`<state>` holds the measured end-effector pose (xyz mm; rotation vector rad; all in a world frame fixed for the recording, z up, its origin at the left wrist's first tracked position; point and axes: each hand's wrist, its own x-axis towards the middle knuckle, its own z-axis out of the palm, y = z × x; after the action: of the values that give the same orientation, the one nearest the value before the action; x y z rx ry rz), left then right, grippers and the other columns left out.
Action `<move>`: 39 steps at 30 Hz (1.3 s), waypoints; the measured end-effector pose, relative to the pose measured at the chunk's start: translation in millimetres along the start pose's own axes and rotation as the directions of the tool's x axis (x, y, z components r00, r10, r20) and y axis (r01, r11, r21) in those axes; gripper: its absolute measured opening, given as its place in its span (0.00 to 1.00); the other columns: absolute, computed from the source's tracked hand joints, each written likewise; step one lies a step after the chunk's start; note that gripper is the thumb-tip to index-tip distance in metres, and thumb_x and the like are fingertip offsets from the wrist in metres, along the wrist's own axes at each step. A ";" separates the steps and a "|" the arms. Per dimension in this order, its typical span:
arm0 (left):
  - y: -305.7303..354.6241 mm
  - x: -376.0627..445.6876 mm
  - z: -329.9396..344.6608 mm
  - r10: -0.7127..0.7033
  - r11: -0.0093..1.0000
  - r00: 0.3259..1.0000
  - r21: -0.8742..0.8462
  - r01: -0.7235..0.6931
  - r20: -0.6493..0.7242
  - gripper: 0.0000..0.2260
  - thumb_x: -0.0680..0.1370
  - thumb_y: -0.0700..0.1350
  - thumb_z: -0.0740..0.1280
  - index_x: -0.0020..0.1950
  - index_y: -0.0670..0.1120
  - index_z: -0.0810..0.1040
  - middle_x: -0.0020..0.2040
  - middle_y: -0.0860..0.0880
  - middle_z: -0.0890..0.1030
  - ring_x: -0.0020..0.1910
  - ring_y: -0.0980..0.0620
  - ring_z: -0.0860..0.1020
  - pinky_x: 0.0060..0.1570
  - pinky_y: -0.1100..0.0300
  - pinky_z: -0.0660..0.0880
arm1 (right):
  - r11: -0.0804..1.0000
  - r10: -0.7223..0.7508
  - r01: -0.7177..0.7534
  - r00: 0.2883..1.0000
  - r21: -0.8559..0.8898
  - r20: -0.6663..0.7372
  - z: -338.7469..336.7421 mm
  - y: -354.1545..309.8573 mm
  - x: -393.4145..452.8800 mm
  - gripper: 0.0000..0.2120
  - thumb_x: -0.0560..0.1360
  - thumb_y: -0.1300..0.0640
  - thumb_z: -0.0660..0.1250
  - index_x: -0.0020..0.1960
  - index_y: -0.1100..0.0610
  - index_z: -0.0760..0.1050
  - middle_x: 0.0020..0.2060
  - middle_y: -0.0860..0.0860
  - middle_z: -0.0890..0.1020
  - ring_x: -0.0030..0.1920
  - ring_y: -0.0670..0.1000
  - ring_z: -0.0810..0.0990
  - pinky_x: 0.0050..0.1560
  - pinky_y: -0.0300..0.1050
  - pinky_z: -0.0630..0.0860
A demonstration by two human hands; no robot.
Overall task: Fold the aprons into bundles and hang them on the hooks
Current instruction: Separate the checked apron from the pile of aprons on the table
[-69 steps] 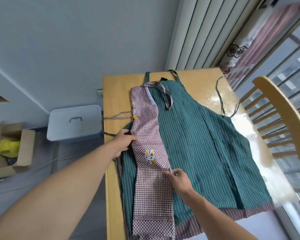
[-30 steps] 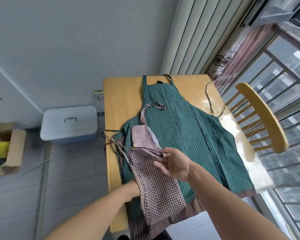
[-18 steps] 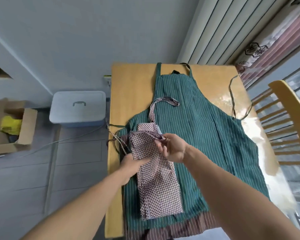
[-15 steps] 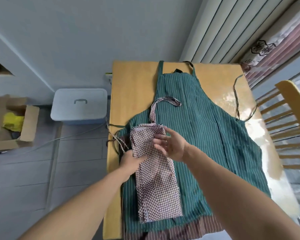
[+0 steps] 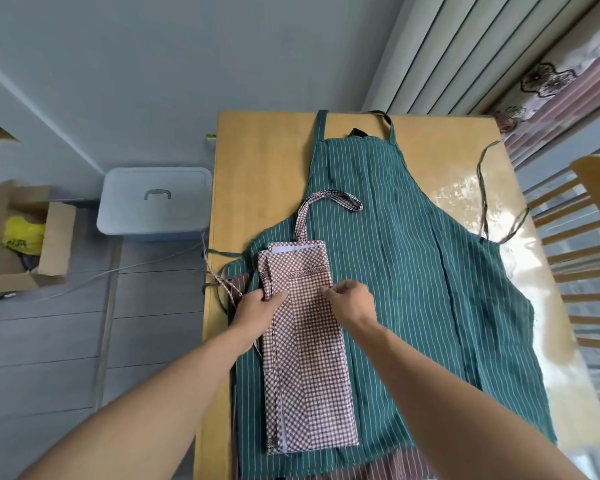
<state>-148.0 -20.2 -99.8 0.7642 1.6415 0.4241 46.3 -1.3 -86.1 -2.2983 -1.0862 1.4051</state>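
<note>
A light yellow wooden table [image 5: 257, 174] with a glossy top stood against a pale blue-grey wall [image 5: 187, 64], with ribbed vertical panels [image 5: 447, 46] behind its far right corner. To the right, a wooden spindle-back chair [image 5: 589, 237] stood beside a window. On the grey floor to the left sat a pale blue lidded plastic storage box [image 5: 155, 199] with a handle, and further left an open cardboard box [image 5: 32, 251] holding something yellow.

A dark green apron with thin white stripes [image 5: 413, 271] lay spread flat over most of the table, its neck strap at the far edge and one thin tie trailing to the right. On top of it, toward the left and near side, lay a maroon-and-white checked apron [image 5: 309, 375], folded into a long narrow rectangle, with its checked neck loop [image 5: 329, 202] extending beyond the far end onto the green fabric.

The left hand [image 5: 257, 306] was closed on the left edge of the checked bundle near its far end, the thumb over bunched cloth. The right hand [image 5: 352, 301] rested on the bundle's right edge; its fingers were curled, the fingertips [image 5: 326, 289] touching the cloth, though whether they pinched it could not be told.
</note>
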 end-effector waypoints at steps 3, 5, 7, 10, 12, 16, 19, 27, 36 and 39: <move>2.2 -0.6 3.2 0.057 0.995 0.998 -0.079 -0.058 -0.014 0.05 0.78 0.47 0.73 0.52 0.49 0.81 0.50 0.52 0.86 0.48 0.52 0.85 0.46 0.55 0.81 | 0.996 -0.011 0.017 0.998 0.089 -0.063 -6.6 0.5 -11.5 0.09 0.77 0.50 0.73 0.45 0.54 0.77 0.42 0.49 0.84 0.42 0.48 0.82 0.48 0.48 0.82; 5.4 -0.2 6.7 0.075 0.996 0.997 -0.058 -0.074 0.018 0.04 0.78 0.44 0.73 0.51 0.48 0.81 0.51 0.51 0.86 0.48 0.52 0.85 0.48 0.55 0.82 | 0.992 -0.026 0.042 0.991 0.116 -0.132 -13.2 3.8 -17.9 0.09 0.77 0.51 0.73 0.46 0.55 0.77 0.41 0.49 0.83 0.39 0.46 0.80 0.41 0.44 0.80; 5.5 2.5 10.9 0.067 0.998 0.996 0.001 -0.068 0.060 0.04 0.79 0.44 0.71 0.52 0.46 0.81 0.51 0.50 0.86 0.48 0.51 0.85 0.48 0.54 0.82 | 0.990 -0.043 0.065 0.985 0.123 -0.167 -18.1 9.1 -19.4 0.09 0.77 0.51 0.73 0.47 0.56 0.77 0.41 0.48 0.83 0.38 0.45 0.80 0.37 0.39 0.75; 3.0 6.0 15.1 0.003 0.999 0.997 0.052 -0.007 0.074 0.07 0.81 0.45 0.68 0.55 0.43 0.80 0.53 0.48 0.84 0.50 0.49 0.83 0.49 0.54 0.81 | 0.983 -0.016 0.024 0.999 0.181 -0.045 -19.4 11.9 -14.7 0.10 0.77 0.54 0.73 0.54 0.55 0.75 0.47 0.49 0.85 0.43 0.45 0.84 0.39 0.39 0.79; -0.6 7.4 15.4 -0.042 0.998 0.996 0.047 0.038 0.075 0.08 0.83 0.46 0.66 0.56 0.42 0.80 0.55 0.47 0.84 0.52 0.48 0.82 0.50 0.55 0.79 | 0.986 0.014 -0.023 0.998 0.164 0.054 -16.4 12.2 -11.7 0.14 0.77 0.57 0.73 0.59 0.54 0.72 0.50 0.49 0.84 0.45 0.45 0.84 0.40 0.37 0.80; -2.2 1.1 7.0 0.034 0.988 0.998 0.146 -0.042 0.058 0.15 0.82 0.54 0.64 0.57 0.43 0.79 0.53 0.48 0.84 0.49 0.50 0.82 0.50 0.54 0.78 | 0.996 0.025 -0.029 0.999 0.083 0.046 -8.7 19.7 -6.7 0.17 0.76 0.61 0.74 0.62 0.56 0.74 0.53 0.51 0.85 0.47 0.47 0.84 0.40 0.35 0.79; -0.9 -11.4 -12.1 0.086 0.905 0.973 0.392 -0.166 0.213 0.19 0.80 0.63 0.64 0.50 0.46 0.76 0.42 0.51 0.83 0.38 0.52 0.82 0.40 0.53 0.81 | 1.000 -0.008 0.007 1.000 0.030 0.025 -6.2 21.4 -5.3 0.19 0.76 0.60 0.75 0.63 0.57 0.74 0.53 0.52 0.84 0.47 0.48 0.84 0.43 0.38 0.81; 7.4 -45.5 -68.0 -0.211 -0.020 0.946 0.966 -0.257 0.247 0.17 0.79 0.60 0.66 0.53 0.46 0.78 0.43 0.51 0.77 0.43 0.50 0.76 0.45 0.56 0.73 | 0.940 -0.093 0.082 0.995 -0.330 -0.017 1.3 10.1 -9.4 0.22 0.77 0.53 0.72 0.69 0.51 0.72 0.56 0.48 0.83 0.52 0.52 0.83 0.55 0.54 0.82; -35.4 -48.1 -86.8 0.246 0.259 0.902 0.872 -0.415 0.356 0.30 0.70 0.61 0.75 0.67 0.53 0.71 0.63 0.55 0.74 0.64 0.53 0.70 0.73 0.50 0.64 | 0.937 -0.104 0.058 0.988 -0.344 -0.115 11.9 48.5 -68.7 0.34 0.75 0.40 0.70 0.74 0.53 0.61 0.67 0.49 0.76 0.60 0.53 0.80 0.56 0.54 0.78; -50.3 -50.9 -68.9 0.205 0.172 0.910 0.902 -0.396 0.360 0.20 0.72 0.62 0.74 0.57 0.52 0.77 0.55 0.53 0.76 0.56 0.52 0.71 0.65 0.52 0.66 | 0.961 0.044 -0.041 0.999 -0.273 0.005 16.9 83.4 -83.0 0.34 0.74 0.36 0.70 0.71 0.54 0.64 0.60 0.49 0.81 0.52 0.51 0.84 0.55 0.56 0.82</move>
<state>-223.7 -81.7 -80.6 2.0749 1.4516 -0.5430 49.4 -120.1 -84.6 -2.5176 -1.3144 1.3590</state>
